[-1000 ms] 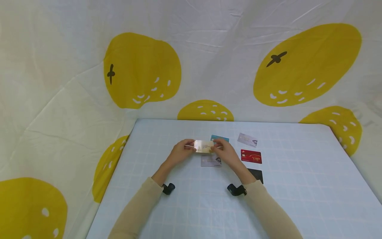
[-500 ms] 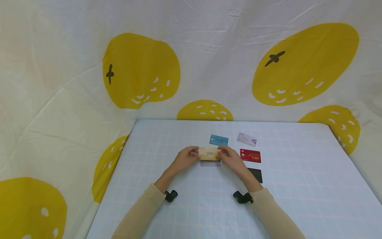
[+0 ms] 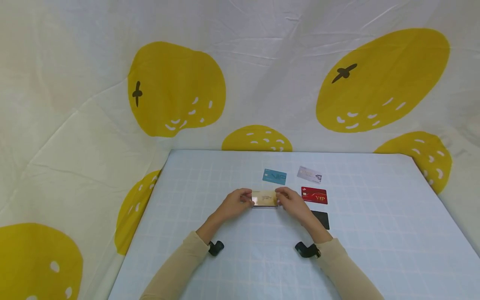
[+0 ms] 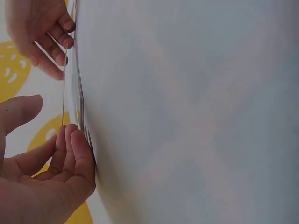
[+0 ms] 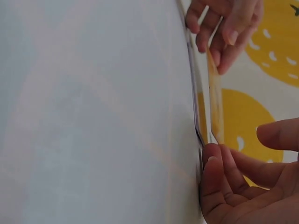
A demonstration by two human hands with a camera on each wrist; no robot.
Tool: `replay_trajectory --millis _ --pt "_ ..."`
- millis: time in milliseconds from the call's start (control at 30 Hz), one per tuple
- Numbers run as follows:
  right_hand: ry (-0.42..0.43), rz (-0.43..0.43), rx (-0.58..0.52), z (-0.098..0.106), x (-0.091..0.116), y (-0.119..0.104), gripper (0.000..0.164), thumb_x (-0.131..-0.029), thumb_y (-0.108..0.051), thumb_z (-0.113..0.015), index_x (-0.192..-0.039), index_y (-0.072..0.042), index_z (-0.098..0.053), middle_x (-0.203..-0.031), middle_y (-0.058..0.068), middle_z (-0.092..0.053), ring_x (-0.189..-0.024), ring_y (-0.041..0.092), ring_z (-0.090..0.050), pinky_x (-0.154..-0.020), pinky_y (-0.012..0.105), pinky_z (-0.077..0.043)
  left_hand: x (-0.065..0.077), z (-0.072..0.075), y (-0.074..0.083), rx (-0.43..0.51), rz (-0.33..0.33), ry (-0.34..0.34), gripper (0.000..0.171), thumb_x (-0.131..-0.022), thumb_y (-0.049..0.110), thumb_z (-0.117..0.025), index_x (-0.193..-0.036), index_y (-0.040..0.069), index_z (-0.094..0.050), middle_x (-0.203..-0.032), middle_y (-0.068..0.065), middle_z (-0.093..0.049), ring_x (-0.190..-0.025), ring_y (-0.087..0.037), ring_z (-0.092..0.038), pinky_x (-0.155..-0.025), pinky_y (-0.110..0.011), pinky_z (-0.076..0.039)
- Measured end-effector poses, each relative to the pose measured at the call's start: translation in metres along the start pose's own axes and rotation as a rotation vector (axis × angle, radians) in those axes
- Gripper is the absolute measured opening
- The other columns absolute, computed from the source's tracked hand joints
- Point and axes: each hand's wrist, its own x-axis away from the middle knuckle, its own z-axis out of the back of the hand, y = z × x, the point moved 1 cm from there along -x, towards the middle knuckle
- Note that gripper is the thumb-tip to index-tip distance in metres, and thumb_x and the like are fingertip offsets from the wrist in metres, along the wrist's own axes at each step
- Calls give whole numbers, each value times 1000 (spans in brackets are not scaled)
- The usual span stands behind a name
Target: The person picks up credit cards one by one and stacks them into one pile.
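Note:
A gold card spans the gap between both hands near the table's middle. At its left short edge are the fingertips of my left hand; at its right short edge are those of my right hand. Both thumbs stand away from the card in the wrist views. Seen edge-on, the gold card is close over a pale card lying on the table, with a narrow gap between them. From the head view, the gold card covers nearly all of that pale card.
A blue VIP card lies behind the gold one. To the right are a silver card, a red VIP card and a black card, partly hidden by my right wrist. A patterned curtain borders the table's back edge.
Both hands have brought the gold card toward me, slightly right and lower, over the pale card. The blue card, partly covered before, now shows fully.

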Motion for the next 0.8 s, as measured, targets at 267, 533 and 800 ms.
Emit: replay_trajectory --millis 267,533,800 --pt "-7 -22 15 0 1 1 37 -104 -29 -54 -134 -8 -59 -118 9 -63 -96 24 -59 -84 36 -53 -2 -2 -5 -19 4 -27 44 -92 18 -70 -132 1 -60 -121 -7 -67 -106 -19 -64 -92 -37 -51" --pt "-9 -5 35 0 1 2 38 -102 -30 -56 -132 -7 -60 -119 10 -64 -96 24 -59 -86 38 -53 -5 -4 -5 -38 22 -44 45 -91 19 -72 -130 -1 -61 -116 -5 -67 -101 -18 -62 -89 -36 -51" --pt "-8 12 76 -1 -1 2 39 -101 -32 -59 -131 -7 -60 -116 9 -65 -95 24 -59 -87 40 -54 -5 -3 -1 -47 34 -48 44 -92 19 -71 -129 -2 -61 -114 -6 -67 -99 -18 -61 -89 -35 -51"
